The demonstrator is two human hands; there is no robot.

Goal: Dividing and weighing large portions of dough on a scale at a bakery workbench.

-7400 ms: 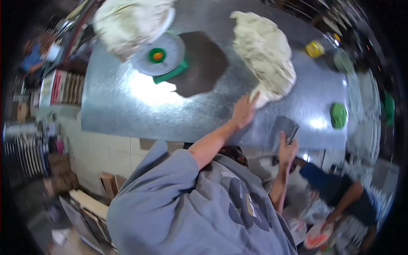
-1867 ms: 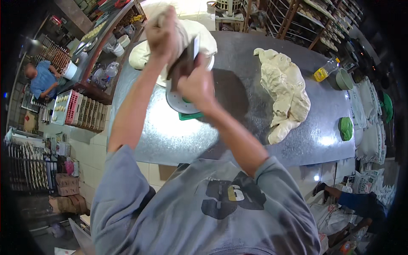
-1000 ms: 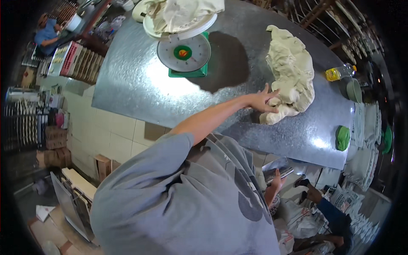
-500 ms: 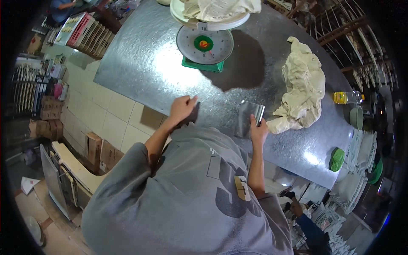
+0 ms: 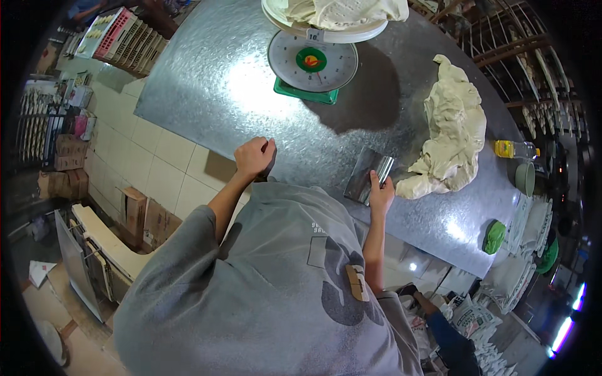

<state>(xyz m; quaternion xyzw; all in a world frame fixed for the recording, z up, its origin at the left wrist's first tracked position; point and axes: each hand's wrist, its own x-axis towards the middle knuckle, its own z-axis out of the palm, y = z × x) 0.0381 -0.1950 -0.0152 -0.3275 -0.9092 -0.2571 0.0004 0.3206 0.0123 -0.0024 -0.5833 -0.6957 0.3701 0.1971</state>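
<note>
My right hand (image 5: 380, 193) grips the rolled metal handle of a bench scraper (image 5: 360, 178), its flat blade low over the steel table (image 5: 207, 81). Just right of that hand lies a long, lumpy mass of pale dough (image 5: 454, 131). My left hand (image 5: 254, 156) is closed in a loose fist at the table's near edge, with nothing visible in it. Beyond the hands stands a green dial scale (image 5: 307, 94). On its white pan (image 5: 357, 36) rests more dough (image 5: 351, 12), cut off by the upper edge of the picture.
Toward the right table edge are a bottle of yellow liquid (image 5: 515, 149), a grey-green bowl (image 5: 525, 178) and a green bundle (image 5: 494, 237). Racks (image 5: 520, 56) stand beyond. Stacked crates (image 5: 135, 44) are at far left. A person's leg (image 5: 448, 338) shows at lower right, near sacks.
My left hand has moved slightly left and its fingers have curled in. The scraper has turned a little in my right hand. The view has shifted slightly.
</note>
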